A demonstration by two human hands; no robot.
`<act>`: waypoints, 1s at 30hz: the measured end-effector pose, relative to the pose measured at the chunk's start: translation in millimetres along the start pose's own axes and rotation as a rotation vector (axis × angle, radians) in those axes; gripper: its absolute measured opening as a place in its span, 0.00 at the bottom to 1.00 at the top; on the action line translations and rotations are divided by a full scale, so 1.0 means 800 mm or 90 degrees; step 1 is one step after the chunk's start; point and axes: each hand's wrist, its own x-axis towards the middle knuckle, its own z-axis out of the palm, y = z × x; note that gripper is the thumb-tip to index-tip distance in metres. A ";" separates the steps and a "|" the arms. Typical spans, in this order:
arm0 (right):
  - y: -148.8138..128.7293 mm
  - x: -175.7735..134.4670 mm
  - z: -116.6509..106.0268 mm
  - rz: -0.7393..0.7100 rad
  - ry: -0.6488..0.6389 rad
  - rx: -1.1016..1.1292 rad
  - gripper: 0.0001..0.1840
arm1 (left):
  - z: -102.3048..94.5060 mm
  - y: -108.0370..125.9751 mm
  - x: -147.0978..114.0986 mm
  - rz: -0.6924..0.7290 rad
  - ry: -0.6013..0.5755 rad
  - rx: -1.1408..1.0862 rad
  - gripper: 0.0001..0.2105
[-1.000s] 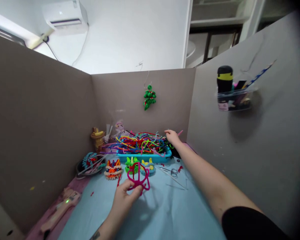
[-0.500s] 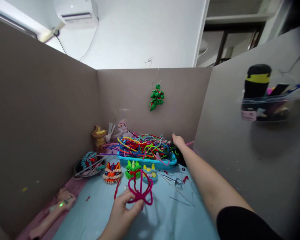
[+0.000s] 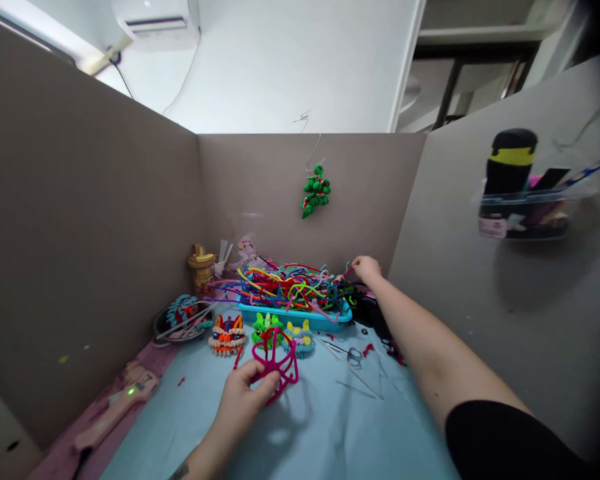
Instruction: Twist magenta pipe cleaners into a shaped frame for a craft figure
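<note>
My left hand (image 3: 247, 395) pinches a magenta pipe-cleaner frame (image 3: 286, 365) made of several loops, held above the blue table cover. Past the back right of the turquoise basket (image 3: 300, 319), my right hand (image 3: 368, 269) is closed, fingertips together. A dark pink pipe cleaner (image 3: 349, 272) runs from those fingertips toward the pile of colourful pipe cleaners (image 3: 285, 285) in the basket. Behind the magenta frame stand a green fuzzy figure (image 3: 267, 327), a blue and yellow one (image 3: 300, 339) and an orange and peach one (image 3: 227, 337).
Scissors (image 3: 353, 357) and thin wires lie right of centre. A dark bowl (image 3: 163, 327) with pipe-cleaner pieces and a pink hot glue gun (image 3: 115, 408) are at left. Grey partitions (image 3: 260, 200) enclose the table; a clear holder (image 3: 525, 217) hangs on the right one.
My right hand has lifted slightly and shifted right at the basket's far corner, a pink pipe cleaner now showing at its fingertips. My left hand has tilted the magenta frame.
</note>
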 end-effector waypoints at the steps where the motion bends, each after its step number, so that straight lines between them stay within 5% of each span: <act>1: -0.002 0.003 -0.014 -0.007 0.040 0.002 0.08 | 0.000 0.001 0.000 0.008 -0.002 0.002 0.12; 6: -0.037 0.016 -0.092 -0.096 0.230 0.036 0.15 | 0.001 0.002 -0.001 0.008 0.001 -0.010 0.13; 10: -0.102 -0.018 -0.159 -0.365 0.512 0.278 0.15 | 0.001 -0.004 0.005 -0.002 0.028 -0.039 0.16; 13: -0.155 -0.096 -0.206 -0.527 0.534 0.394 0.15 | 0.000 -0.010 0.010 0.011 0.042 -0.056 0.16; 15: -0.178 -0.164 -0.223 -0.617 0.454 0.419 0.14 | -0.001 -0.013 0.012 0.031 0.051 -0.071 0.15; 18: -0.186 -0.262 -0.208 -0.740 0.266 0.352 0.09 | -0.003 -0.013 0.012 0.050 0.067 -0.072 0.16; 21: -0.169 -0.324 -0.154 -0.812 0.077 0.267 0.12 | -0.003 -0.008 0.016 0.092 0.077 -0.108 0.15; 25: -0.136 -0.342 -0.084 -0.768 -0.005 0.205 0.13 | 0.010 0.010 0.024 0.126 0.065 -0.120 0.15; 30: -0.110 -0.325 -0.057 -0.615 0.024 0.343 0.09 | 0.045 0.029 0.026 0.167 0.115 -0.087 0.13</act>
